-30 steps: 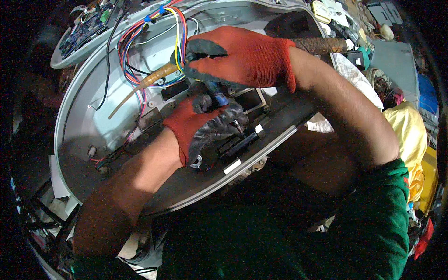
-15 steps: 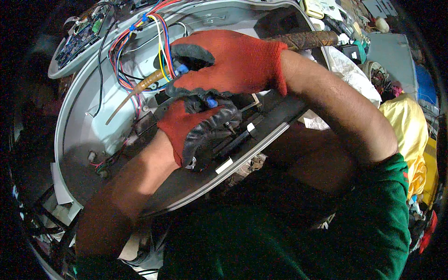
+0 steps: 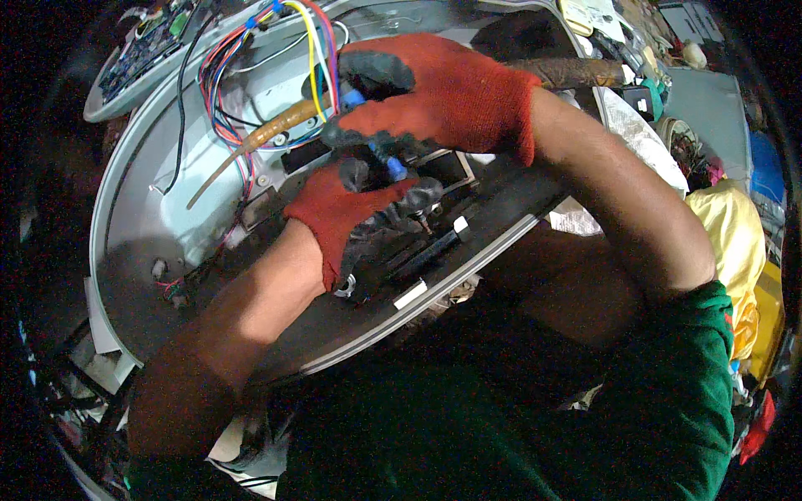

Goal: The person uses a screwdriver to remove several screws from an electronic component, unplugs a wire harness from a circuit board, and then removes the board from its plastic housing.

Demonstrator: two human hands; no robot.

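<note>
My right hand, in a red glove with grey-black coated fingers, is closed round an amber tapered tool. Its thin end points down to the left. Against those fingers runs a wire bundle of yellow, white, red, blue and purple strands with blue ties. Just below, my left hand, gloved alike, curls at the lower stretch of the bundle, beside a blue tie. Both hands are over a large grey rounded housing. My fingers hide most of the tool's grip and part of the wires.
A rough brown rod lies behind my right wrist. Another grey shell with circuit boards stands at the far left. Dark frame parts and a black rod sit inside the housing. To the right are a yellow bag, papers and scrap.
The view has shifted slightly, moving both hands right in it. My hands are a little farther apart, and more of the lower blue tie shows between them.
</note>
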